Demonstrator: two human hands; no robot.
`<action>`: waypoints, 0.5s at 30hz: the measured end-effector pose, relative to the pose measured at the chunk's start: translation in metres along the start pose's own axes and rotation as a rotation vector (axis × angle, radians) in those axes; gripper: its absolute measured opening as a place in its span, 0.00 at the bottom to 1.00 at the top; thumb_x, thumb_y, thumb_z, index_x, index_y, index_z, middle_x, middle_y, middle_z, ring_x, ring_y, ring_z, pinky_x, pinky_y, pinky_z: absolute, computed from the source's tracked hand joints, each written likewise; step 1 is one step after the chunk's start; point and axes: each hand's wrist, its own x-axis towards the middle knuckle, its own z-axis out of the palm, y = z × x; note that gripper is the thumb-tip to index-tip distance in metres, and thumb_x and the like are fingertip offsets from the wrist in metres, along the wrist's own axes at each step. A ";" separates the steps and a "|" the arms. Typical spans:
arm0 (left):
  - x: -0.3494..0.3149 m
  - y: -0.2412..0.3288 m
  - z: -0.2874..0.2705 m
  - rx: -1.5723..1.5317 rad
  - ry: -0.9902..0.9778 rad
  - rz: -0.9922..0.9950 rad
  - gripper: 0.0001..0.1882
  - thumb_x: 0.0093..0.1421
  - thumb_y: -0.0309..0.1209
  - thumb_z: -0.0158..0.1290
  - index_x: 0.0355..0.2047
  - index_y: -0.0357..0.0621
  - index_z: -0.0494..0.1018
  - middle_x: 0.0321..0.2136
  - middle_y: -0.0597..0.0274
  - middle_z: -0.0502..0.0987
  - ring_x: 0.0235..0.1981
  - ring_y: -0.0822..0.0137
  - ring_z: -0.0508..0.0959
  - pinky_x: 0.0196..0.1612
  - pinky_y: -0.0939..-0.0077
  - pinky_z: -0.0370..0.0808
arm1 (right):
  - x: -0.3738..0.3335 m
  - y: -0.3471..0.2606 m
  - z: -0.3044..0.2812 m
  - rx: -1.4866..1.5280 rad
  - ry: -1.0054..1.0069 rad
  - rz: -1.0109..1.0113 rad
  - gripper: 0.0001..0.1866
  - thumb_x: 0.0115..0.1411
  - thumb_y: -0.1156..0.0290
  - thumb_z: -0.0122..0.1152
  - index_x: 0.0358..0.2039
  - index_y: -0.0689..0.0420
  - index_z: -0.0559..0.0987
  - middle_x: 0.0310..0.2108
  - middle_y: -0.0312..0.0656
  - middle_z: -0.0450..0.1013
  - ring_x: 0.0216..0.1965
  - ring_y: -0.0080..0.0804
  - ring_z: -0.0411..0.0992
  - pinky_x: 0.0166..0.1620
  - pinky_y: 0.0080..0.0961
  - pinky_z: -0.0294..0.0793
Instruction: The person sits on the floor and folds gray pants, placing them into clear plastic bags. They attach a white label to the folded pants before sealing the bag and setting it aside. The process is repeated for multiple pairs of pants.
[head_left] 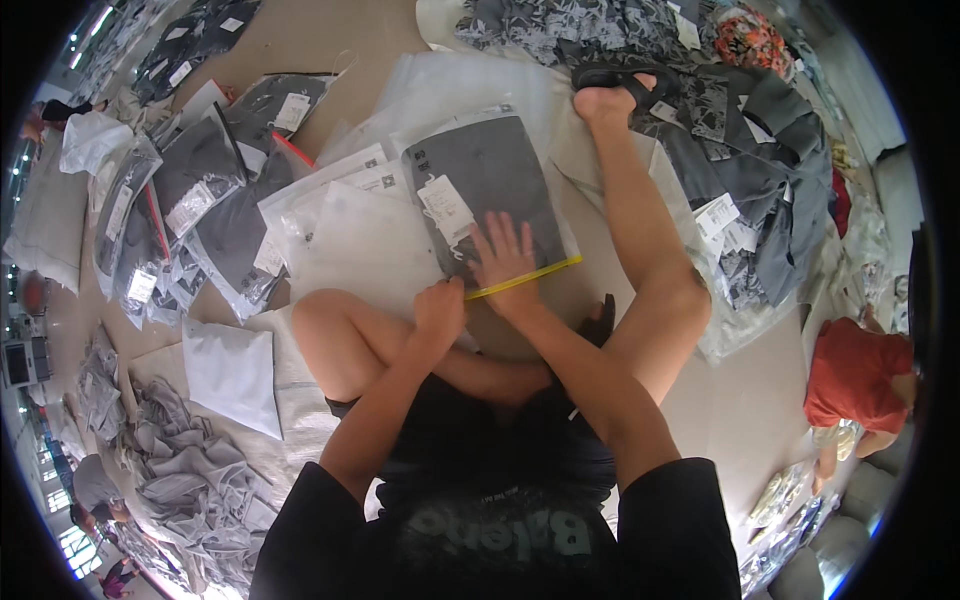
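A clear plastic zip bag (pixel 545 215) lies in front of me with a folded dark grey garment (pixel 480 150) inside. A white paper tag (pixel 446 208) shows on the garment. Along the bag's near edge runs a yellow zip strip (pixel 550 270). My left hand (pixel 440 312) is closed at the left end of this strip, gripping the bag's corner; its fingertips are partly hidden. Flat on the bag, near its lower middle, rests my right hand (pixel 505 262) with fingers spread.
Flat clear bags (pixel 360 235) lie beneath and left of the zip bag. Bagged grey garments (pixel 200 180) are piled at the far left. Loose grey patterned clothes (pixel 770 190) lie beyond my outstretched leg. A white package (pixel 232 372) sits at left. A person in red (pixel 860 372) crouches at right.
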 end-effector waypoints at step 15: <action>0.051 -0.056 -0.020 0.326 -0.158 0.006 0.09 0.58 0.32 0.58 0.36 0.41 0.77 0.35 0.49 0.83 0.39 0.47 0.83 0.42 0.48 0.78 | 0.005 -0.005 -0.002 -0.008 -0.182 -0.196 0.31 0.63 0.57 0.59 0.64 0.61 0.73 0.65 0.62 0.66 0.65 0.57 0.66 0.67 0.56 0.63</action>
